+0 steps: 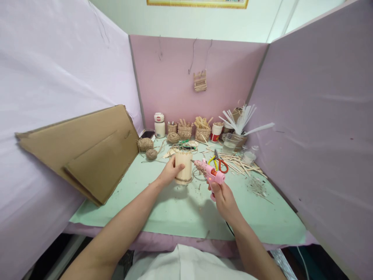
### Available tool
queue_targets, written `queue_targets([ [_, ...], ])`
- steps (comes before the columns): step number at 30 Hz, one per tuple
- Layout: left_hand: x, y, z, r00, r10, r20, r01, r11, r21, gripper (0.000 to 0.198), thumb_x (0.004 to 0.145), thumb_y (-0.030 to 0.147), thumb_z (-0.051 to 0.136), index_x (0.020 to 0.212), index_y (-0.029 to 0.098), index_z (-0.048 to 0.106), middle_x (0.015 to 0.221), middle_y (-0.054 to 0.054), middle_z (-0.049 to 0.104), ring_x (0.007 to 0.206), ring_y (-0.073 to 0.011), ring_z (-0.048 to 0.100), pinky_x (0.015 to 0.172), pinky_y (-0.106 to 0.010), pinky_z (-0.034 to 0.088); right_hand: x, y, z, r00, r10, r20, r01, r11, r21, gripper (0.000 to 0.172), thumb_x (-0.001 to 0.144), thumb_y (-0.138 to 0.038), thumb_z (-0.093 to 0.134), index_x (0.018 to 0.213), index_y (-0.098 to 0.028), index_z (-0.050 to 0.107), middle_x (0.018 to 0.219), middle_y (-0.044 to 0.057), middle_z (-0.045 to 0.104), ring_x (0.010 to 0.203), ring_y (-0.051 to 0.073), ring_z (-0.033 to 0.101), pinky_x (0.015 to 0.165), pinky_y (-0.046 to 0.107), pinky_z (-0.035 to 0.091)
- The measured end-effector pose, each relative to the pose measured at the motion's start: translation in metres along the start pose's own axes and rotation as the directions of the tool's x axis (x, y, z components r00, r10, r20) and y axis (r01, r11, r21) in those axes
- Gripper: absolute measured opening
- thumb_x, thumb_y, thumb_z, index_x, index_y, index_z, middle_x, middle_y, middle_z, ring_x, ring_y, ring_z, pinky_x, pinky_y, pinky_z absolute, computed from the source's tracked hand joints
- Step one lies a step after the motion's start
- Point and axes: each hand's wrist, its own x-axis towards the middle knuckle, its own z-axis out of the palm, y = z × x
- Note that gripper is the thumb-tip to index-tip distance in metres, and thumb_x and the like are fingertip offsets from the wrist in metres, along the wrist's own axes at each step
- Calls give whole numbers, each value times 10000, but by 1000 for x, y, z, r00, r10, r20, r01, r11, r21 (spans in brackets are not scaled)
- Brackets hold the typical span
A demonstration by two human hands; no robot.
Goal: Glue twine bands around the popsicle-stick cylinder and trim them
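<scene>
My left hand [170, 171] is wrapped round a small upright cylinder made of wooden sticks [184, 166] that stands on the pale green table [175, 212]. My right hand [221, 196] grips a pink glue gun [210, 174]. The gun's nozzle points left at the right side of the cylinder, close to it. Both hands are closed on what they hold.
Red-handled scissors [221, 163] and loose wooden sticks [241, 165] lie right of the gun. Balls of twine [145, 144], small woven baskets [194, 132], a white jar [159, 125] and cups stand at the back. Cardboard sheets [87, 149] lean at the left. Pink partition walls enclose the table.
</scene>
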Motion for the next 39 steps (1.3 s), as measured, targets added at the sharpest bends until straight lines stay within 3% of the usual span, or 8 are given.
queue_targets([
  [13,0,1,0,1000,-7,20,9,998,-58,870,572,662,726,1210,125,477,1229,-197,588,1087,-320,577,872,-401,480,0,-8,-2,997,52,-64,-48,997,56,552,837,-697,394,824,-173,566,686,23,530,548,136,452,478,257,404],
  [18,0,2,0,1000,-22,-8,22,998,-54,868,564,672,722,1191,124,476,1232,-195,581,1084,-321,570,855,-396,482,0,-11,-6,997,66,-48,-59,988,146,596,853,-688,372,894,-150,626,895,104,643,759,195,563,580,277,442],
  [21,0,2,1,1000,-28,-14,27,999,-46,876,554,672,727,1186,120,478,1227,-195,583,1085,-322,568,850,-391,483,2,-9,-6,996,74,-49,-62,974,216,560,861,-653,408,936,-150,644,947,108,650,805,198,562,643,283,446],
  [25,-1,3,2,1000,-26,-2,26,998,-55,877,549,672,729,1190,127,480,1221,-190,589,1092,-326,566,848,-389,483,3,-8,-3,993,90,-79,-72,977,203,554,836,-660,447,885,-151,659,866,97,652,771,196,549,654,282,438],
  [30,-1,2,3,1000,-18,4,18,998,-55,885,549,664,737,1203,128,476,1215,-193,591,1092,-330,569,854,-396,482,4,-6,0,989,96,-113,-78,984,160,565,842,-666,426,828,-149,654,810,86,643,703,179,537,560,256,405],
  [35,0,0,3,1000,-12,12,13,996,-83,868,547,651,748,1195,137,485,1210,-190,597,1093,-334,574,869,-411,480,7,0,2,988,118,-97,-106,987,116,617,832,-706,384,769,-149,643,641,36,558,493,122,407,430,242,330],
  [39,-2,2,4,999,-24,21,26,997,-78,861,546,651,749,1186,139,485,1184,-186,610,1064,-330,588,844,-408,489,7,2,4,992,91,-86,-81,990,118,598,839,-704,376,752,-162,615,619,26,524,531,134,427,445,242,337],
])
